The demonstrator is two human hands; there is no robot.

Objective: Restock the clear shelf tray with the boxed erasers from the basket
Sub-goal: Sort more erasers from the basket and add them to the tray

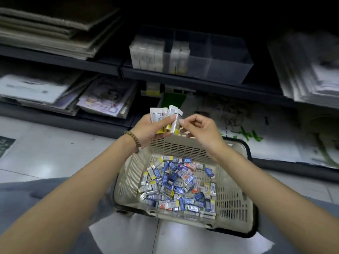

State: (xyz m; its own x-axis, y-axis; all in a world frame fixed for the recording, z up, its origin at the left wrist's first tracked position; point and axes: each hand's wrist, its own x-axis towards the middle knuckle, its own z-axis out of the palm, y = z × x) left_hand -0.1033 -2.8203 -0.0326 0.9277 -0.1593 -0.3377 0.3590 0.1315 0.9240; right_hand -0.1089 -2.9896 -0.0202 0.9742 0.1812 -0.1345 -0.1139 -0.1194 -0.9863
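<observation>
The left hand (148, 129) grips a fanned bunch of boxes (173, 112), white with yellow ends, with the thumb across their fronts and the fingers curled behind. The bunch is uneven: some boxes stand higher, and the one at 3 o'clock leans away from the rest. The right hand (201, 131) sits at 3 o'clock of the bunch, fingers curled, with thumb and forefinger tips at that outer box's edge; whether it pinches the box or only touches it I cannot tell. The first risk, as I judge it, lies here: a loose fan held under one thumb may slip while it is squared up, and a box nudged sideways could pop out. At 6 o'clock the basket (236, 204) holds a heap of mixed erasers (176, 182) in blue, orange, white and yellow. A drop here would likely land back among them and cost only a re-sort, while one on the way up would hit the floor (45, 149) or the stock below. At 12 o'clock, well apart from the hands, the tray (227, 57) stands on the shelf (183, 77). Its left section is packed with upright boxes, the next holds a few, and those toward 3 o'clock look bare. The second risk is there: the clear dividers are faint, so boxes could go into the wrong section, tip in the part-filled one, or knock its standing boxes flat.
</observation>
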